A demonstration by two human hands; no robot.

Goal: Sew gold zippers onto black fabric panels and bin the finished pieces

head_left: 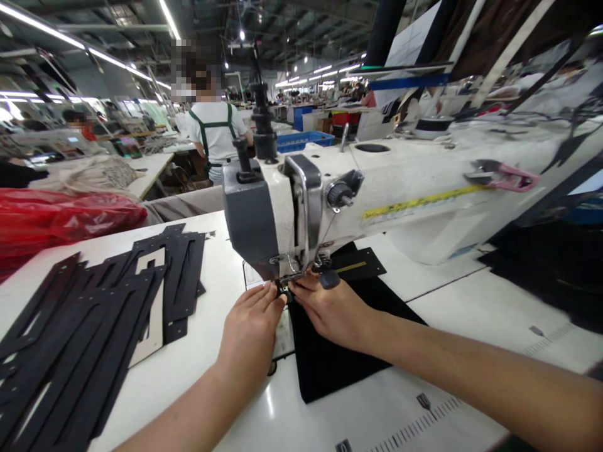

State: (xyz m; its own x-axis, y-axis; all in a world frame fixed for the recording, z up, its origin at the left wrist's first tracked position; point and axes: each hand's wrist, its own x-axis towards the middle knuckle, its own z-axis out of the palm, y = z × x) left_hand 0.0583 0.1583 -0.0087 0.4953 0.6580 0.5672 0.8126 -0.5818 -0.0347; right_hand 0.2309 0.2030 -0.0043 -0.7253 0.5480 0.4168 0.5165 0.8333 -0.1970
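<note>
A white and grey sewing machine (301,213) stands before me, its needle area low between my hands. A piece of black fabric (348,351) lies flat on the table under the machine head and runs toward me. My right hand (332,311) rests on this fabric with bent fingers gripping it close to the presser foot; the fingertips are partly hidden. On the other side, my left hand (254,323) has its fingers drawn together, thumb tip beside the needle; what they pinch is too small to make out. Behind the machine head lies a black strip with a yellow mark (360,265).
Slotted black strips (98,314) lie heaped at the left, with a beige piece (155,314) among them. Red plastic (61,216) is beyond. Pink-handled snips (513,177) rest on the machine arm. A person (214,135) stands farther back near a blue crate (306,140).
</note>
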